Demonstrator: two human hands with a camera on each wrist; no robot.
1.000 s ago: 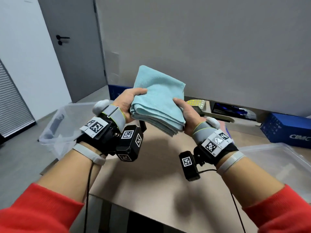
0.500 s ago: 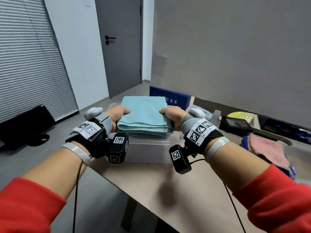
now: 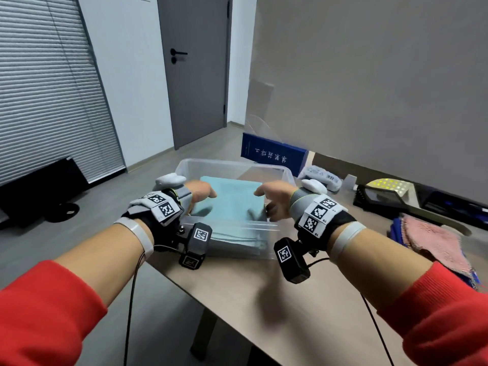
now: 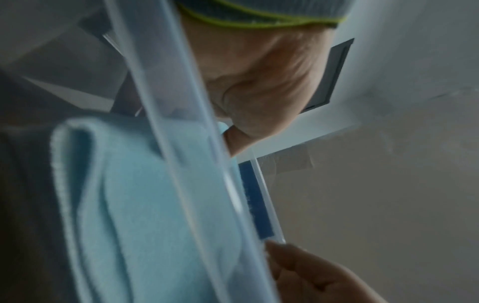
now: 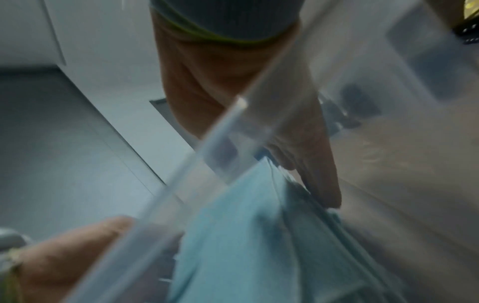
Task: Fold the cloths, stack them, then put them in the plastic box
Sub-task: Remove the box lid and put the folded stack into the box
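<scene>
A stack of folded light-blue cloths [image 3: 232, 204] lies inside the clear plastic box [image 3: 232, 163] at the table's left end. My left hand [image 3: 202, 192] is at the stack's left edge and my right hand [image 3: 272, 200] at its right edge, both inside the box with fingers loose and casting shadows on the top cloth. In the right wrist view the fingers [image 5: 318, 174] point straight down beside the cloths [image 5: 246, 246]. The left wrist view shows the cloths [image 4: 145, 205] through the box wall [image 4: 181, 123]; the left fingertips are hidden.
A blue carton [image 3: 274, 155] stands behind the box. A white packet [image 3: 320, 174] and a black device with a yellow panel [image 3: 388, 190] sit along the wall. A pink cloth [image 3: 435, 241] lies on a pile at the right. The table [image 3: 237, 299] ends just left of the box.
The hands carried the cloth stack left, lowered it into the plastic box, and have loosened their hold on its sides.
</scene>
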